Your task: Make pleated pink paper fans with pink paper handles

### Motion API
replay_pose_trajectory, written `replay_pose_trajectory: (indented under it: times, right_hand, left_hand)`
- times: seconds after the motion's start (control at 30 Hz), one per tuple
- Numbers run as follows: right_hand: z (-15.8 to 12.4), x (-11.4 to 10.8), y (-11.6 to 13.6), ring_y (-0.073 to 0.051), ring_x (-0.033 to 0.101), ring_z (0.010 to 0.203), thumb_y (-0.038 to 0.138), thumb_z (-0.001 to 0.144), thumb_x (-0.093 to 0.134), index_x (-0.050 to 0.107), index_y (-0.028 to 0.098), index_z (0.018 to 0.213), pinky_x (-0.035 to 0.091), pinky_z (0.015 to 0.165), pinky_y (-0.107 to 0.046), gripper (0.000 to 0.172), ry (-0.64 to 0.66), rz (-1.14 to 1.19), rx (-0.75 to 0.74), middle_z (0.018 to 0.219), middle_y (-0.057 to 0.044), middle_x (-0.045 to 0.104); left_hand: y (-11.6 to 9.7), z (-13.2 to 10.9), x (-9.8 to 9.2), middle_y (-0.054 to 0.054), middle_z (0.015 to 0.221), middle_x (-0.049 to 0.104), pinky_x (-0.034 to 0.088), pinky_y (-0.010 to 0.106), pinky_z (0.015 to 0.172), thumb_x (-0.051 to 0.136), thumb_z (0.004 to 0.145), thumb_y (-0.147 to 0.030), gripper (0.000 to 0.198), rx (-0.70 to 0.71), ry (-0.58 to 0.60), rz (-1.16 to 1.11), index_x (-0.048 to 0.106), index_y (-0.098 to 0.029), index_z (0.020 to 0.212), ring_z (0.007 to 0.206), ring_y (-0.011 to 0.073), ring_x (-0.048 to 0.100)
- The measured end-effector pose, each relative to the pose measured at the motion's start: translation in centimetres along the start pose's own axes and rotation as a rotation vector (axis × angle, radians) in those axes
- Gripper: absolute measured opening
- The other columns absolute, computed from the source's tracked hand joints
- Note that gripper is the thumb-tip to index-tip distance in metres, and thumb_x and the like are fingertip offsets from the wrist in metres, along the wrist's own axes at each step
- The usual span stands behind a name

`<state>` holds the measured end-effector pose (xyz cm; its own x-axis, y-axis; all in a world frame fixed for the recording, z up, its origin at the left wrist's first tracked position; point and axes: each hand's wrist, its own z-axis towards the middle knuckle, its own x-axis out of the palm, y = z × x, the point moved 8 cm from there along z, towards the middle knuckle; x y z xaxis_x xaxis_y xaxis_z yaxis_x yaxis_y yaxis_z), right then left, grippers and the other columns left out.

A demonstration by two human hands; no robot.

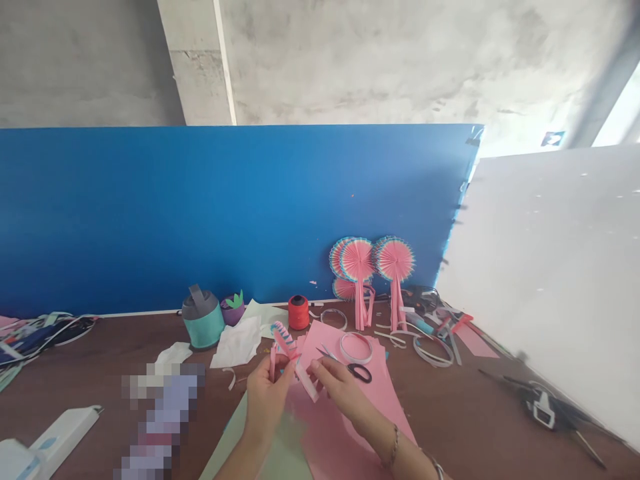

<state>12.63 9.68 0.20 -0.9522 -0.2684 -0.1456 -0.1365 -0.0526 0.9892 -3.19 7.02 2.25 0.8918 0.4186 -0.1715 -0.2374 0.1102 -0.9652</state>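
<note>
Between my hands is a pink pleated paper fan [284, 339], partly folded, with a blue-and-white striped edge. My left hand [267, 393] is closed around its lower part, thumb pressed near the gathered middle. My right hand [337, 385] pinches the side of a pale pink folded strip that slants down from that middle; the fingertips partly cover it. Below them lies a stack of pink paper sheets [345, 413]. Black-handled scissors [359, 373] and a roll of tape [356, 348] rest on the stack, just beyond my right hand.
Finished pink round fans [395, 260] lean against the blue partition [200, 213]. A red thread spool [299, 313], a teal-and-grey container [203, 320] and white tissue [237, 343] stand or lie at the back. Tape rings [433, 351] and scraps are on the right; a power strip [65, 433] is at left.
</note>
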Motion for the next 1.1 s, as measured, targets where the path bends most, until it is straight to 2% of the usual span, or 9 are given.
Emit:
replay_pose_trajectory:
  times: [0.1, 0.2, 0.37, 0.53, 0.73, 0.83, 0.9, 1.0, 1.1]
  right_hand:
    - [0.1, 1.1, -0.2, -0.010, 0.042, 0.049, 0.066, 0.075, 0.054, 0.044, 0.020, 0.063, 0.033, 0.050, -0.023, 0.049, 0.063, 0.013, -0.045, 0.052, 0.005, 0.045]
    - [0.2, 1.5, -0.8, -0.008, 0.038, 0.047, 0.067, 0.072, 0.057, 0.041, 0.020, 0.063, 0.030, 0.048, -0.022, 0.050, 0.102, 0.054, -0.060, 0.053, 0.006, 0.043]
    - [-0.1, 1.2, -0.2, -0.009, 0.037, 0.055, 0.046, 0.077, 0.061, 0.045, 0.019, 0.068, 0.029, 0.053, -0.022, 0.033, 0.162, 0.028, -0.048, 0.063, 0.005, 0.044]
    - [-0.8, 0.7, 0.9, -0.010, 0.038, 0.062, 0.020, 0.073, 0.058, 0.052, 0.019, 0.077, 0.029, 0.057, -0.022, 0.007, 0.209, 0.006, -0.039, 0.072, 0.004, 0.047]
    - [-0.3, 0.5, 0.6, -0.012, 0.045, 0.071, 0.014, 0.063, 0.052, 0.058, 0.018, 0.085, 0.032, 0.062, -0.023, 0.023, 0.216, 0.104, -0.052, 0.080, 0.000, 0.054]
    - [0.4, 0.1, -0.3, -0.014, 0.048, 0.070, 0.015, 0.057, 0.051, 0.057, 0.019, 0.086, 0.033, 0.061, -0.023, 0.030, 0.134, 0.157, -0.019, 0.077, 0.000, 0.054]
    - [0.5, -0.9, -0.2, -0.016, 0.050, 0.073, 0.016, 0.058, 0.049, 0.056, 0.019, 0.085, 0.036, 0.063, -0.025, 0.029, -0.010, 0.115, -0.065, 0.078, -0.001, 0.055]
    - [-0.6, -2.3, 1.8, -0.018, 0.051, 0.077, 0.018, 0.067, 0.048, 0.056, 0.020, 0.080, 0.038, 0.068, -0.029, 0.016, -0.244, -0.086, -0.286, 0.081, -0.003, 0.058]
    - [-1.9, -1.8, 3.5, -0.018, 0.051, 0.075, 0.024, 0.077, 0.050, 0.056, 0.020, 0.077, 0.038, 0.071, -0.030, 0.007, -0.293, -0.234, -0.460, 0.077, -0.002, 0.057]
  left_hand:
    - [0.2, -0.4, 1.1, 0.005, 0.071, 0.069, 0.045, 0.026, 0.059, 0.066, 0.067, -0.045, 0.029, 0.028, 0.067, 0.002, 0.068, -0.017, 0.072, 0.065, 0.0189, 0.059]
    - [0.1, -0.7, 1.2, 0.003, 0.064, 0.066, 0.044, 0.026, 0.058, 0.067, 0.066, -0.046, 0.029, -0.005, 0.050, -0.016, 0.067, -0.017, 0.067, 0.062, 0.0178, 0.056]
    - [-0.2, -0.8, 0.5, 0.000, 0.058, 0.060, 0.042, 0.026, 0.058, 0.069, 0.064, -0.049, 0.033, -0.091, -0.030, -0.109, 0.066, -0.016, 0.066, 0.059, 0.0159, 0.053]
    - [1.2, -0.2, 0.6, -0.003, 0.050, 0.053, 0.035, 0.024, 0.050, 0.072, 0.056, -0.056, 0.044, -0.194, -0.018, -0.191, 0.064, -0.014, 0.065, 0.047, 0.0117, 0.045]
    - [2.3, 0.3, 0.8, -0.009, 0.038, 0.039, 0.019, 0.020, 0.041, 0.070, 0.058, -0.055, 0.042, -0.282, 0.000, -0.272, 0.061, -0.015, 0.065, 0.037, 0.0051, 0.024]
    - [2.6, 0.5, 0.8, -0.005, 0.043, 0.048, 0.021, 0.021, 0.040, 0.069, 0.059, -0.054, 0.042, -0.269, -0.005, -0.250, 0.064, -0.013, 0.069, 0.037, 0.0057, 0.028]
    - [2.8, 0.6, 0.4, -0.002, 0.048, 0.055, 0.029, 0.022, 0.042, 0.069, 0.060, -0.053, 0.042, -0.257, -0.035, -0.214, 0.066, -0.013, 0.071, 0.040, 0.0090, 0.039]
    - [2.5, 0.6, 0.0, 0.003, 0.059, 0.064, 0.041, 0.024, 0.053, 0.069, 0.061, -0.051, 0.039, -0.218, -0.063, -0.161, 0.068, -0.014, 0.073, 0.057, 0.0165, 0.055]
    - [1.4, 0.2, 0.0, 0.003, 0.062, 0.065, 0.044, 0.026, 0.060, 0.070, 0.061, -0.047, 0.033, -0.131, -0.061, -0.100, 0.068, -0.015, 0.069, 0.063, 0.0180, 0.057]
